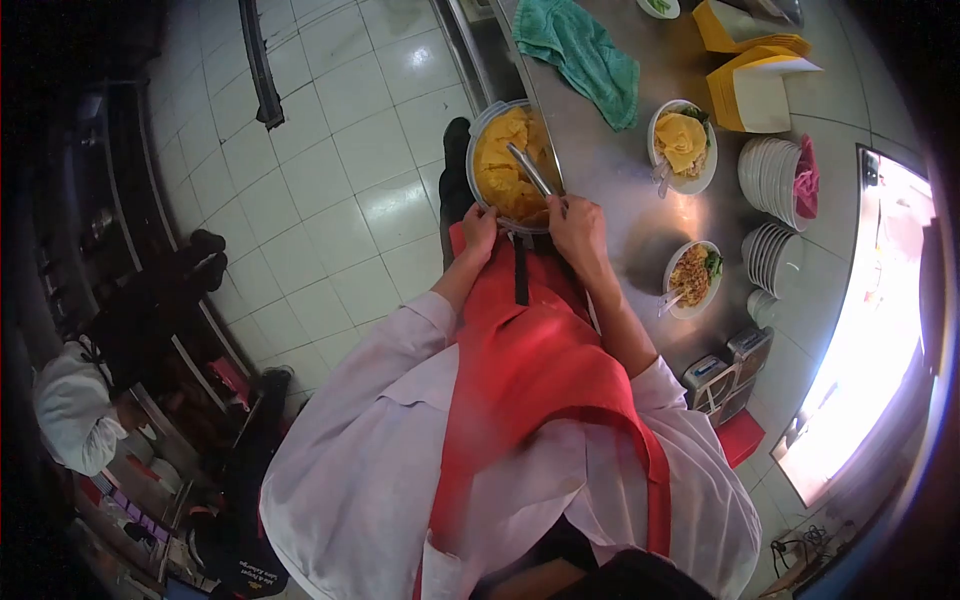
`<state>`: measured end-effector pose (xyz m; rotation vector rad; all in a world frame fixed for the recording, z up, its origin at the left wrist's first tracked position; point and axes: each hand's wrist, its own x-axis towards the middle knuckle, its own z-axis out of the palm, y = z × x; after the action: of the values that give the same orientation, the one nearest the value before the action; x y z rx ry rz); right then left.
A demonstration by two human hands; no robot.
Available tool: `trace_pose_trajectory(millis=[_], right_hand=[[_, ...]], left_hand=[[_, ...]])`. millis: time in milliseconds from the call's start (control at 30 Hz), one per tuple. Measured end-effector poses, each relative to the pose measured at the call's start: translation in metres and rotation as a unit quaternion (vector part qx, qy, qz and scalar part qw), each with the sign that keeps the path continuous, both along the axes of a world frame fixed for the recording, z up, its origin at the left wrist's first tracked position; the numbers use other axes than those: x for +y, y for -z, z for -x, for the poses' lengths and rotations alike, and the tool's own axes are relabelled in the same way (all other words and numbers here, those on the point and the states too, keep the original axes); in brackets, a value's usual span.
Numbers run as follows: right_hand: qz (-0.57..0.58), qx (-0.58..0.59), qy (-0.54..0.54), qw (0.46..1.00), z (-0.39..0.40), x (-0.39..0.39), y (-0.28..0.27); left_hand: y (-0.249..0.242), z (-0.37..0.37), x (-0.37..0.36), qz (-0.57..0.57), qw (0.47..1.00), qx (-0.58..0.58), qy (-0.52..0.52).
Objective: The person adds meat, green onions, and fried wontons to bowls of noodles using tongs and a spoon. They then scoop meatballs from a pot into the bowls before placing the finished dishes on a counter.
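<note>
A clear round tub (473, 150) full of flat yellow fried crackers (500, 155) is at the edge of the steel counter, in front of the red apron. My left hand (482, 230) grips the near left side of its rim. Metal tongs (531, 170) are in my right hand (577, 230), fingers closed around the handle end, with the tips pointing down among the crackers. On the counter to the right, a white bowl (655, 160) carries a yellow cracker (682, 142) on top. Nearer me, another bowl (712, 295) holds noodles with brown topping and greens. A spoon leans in each.
Stacked white bowls (765, 175) and more stacked dishes (768, 250) line the wall side. A green cloth (585, 55) and yellow cartons (755, 90) lie farther along the steel counter (625, 200). A person in white (75, 405) is at the far left.
</note>
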<state>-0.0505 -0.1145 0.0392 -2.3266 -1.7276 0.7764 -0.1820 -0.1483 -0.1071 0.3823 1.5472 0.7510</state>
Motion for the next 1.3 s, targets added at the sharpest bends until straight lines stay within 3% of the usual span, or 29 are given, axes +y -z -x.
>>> trace_pose_trajectory(millis=[33,167,267,467,533,667,733,867,933,1300], right_hand=[[0.008,-0.010,0.002,1.000,0.001,-0.002,-0.004],[0.017,-0.027,0.005,0.999,0.002,-0.008,-0.006],[0.005,-0.017,0.000,1.000,0.004,-0.005,0.007],[-0.017,0.000,0.009,1.000,0.004,-0.001,0.040],[-0.069,0.014,0.004,0.998,0.005,-0.001,0.046],[-0.050,0.033,0.019,0.998,0.004,-0.011,0.042],[-0.076,0.052,0.013,0.996,0.000,-0.021,0.038],[-0.012,0.064,0.007,0.998,-0.006,-0.040,0.021],[0.011,0.078,0.009,0.997,-0.008,-0.047,0.019],[-0.020,0.048,-0.003,0.999,-0.004,-0.039,0.027]], left_hand=[[0.004,-0.001,-0.004,0.000,0.997,-0.053,-0.054],[0.008,0.002,-0.011,-0.022,1.000,-0.008,-0.021],[0.015,0.001,-0.014,-0.008,0.997,-0.063,-0.042],[-0.007,0.003,-0.009,-0.020,0.997,0.045,0.051],[0.008,0.001,-0.012,-0.036,0.999,-0.022,-0.004],[0.030,0.002,-0.015,-0.031,0.998,-0.052,-0.017],[0.026,0.005,-0.013,-0.006,0.989,-0.134,-0.057],[0.018,0.016,-0.006,-0.002,0.999,-0.034,0.028],[0.040,0.016,-0.011,0.002,0.984,-0.170,-0.056],[0.065,0.017,-0.019,0.022,0.978,-0.201,-0.056]])
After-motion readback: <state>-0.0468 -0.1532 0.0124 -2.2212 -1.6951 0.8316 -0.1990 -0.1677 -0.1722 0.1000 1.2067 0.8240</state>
